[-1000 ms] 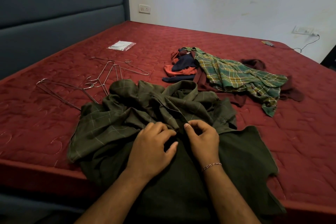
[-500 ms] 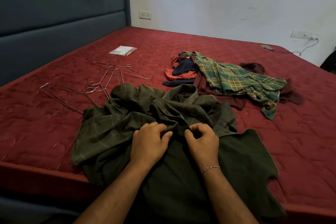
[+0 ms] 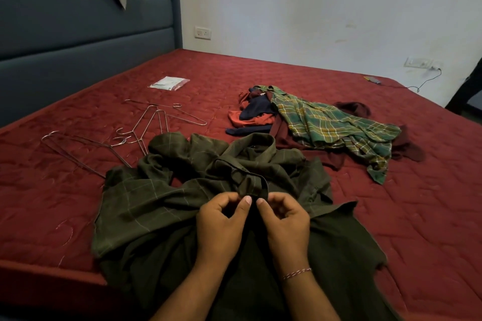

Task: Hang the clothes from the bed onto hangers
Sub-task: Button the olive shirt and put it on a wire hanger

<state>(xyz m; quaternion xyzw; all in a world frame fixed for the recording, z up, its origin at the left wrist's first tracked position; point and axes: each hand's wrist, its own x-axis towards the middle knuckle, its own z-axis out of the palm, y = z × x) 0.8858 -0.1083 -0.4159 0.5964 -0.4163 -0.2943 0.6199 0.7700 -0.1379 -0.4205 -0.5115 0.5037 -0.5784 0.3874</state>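
From the head view, the dark green shirt (image 3: 182, 203) lies crumpled at the near edge of the bed (image 3: 391, 216), wire hangers (image 3: 156, 122) just beyond it. The left hand (image 3: 221, 227) and right hand (image 3: 284, 224) both pinch its front placket with curled fingers. The cloth looks light and limp, best taken at the collar or shoulders. Whether a button sits between the fingertips cannot be seen.

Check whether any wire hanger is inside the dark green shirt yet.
No: the wire hangers lie bare on the mattress beside the dark green shirt.
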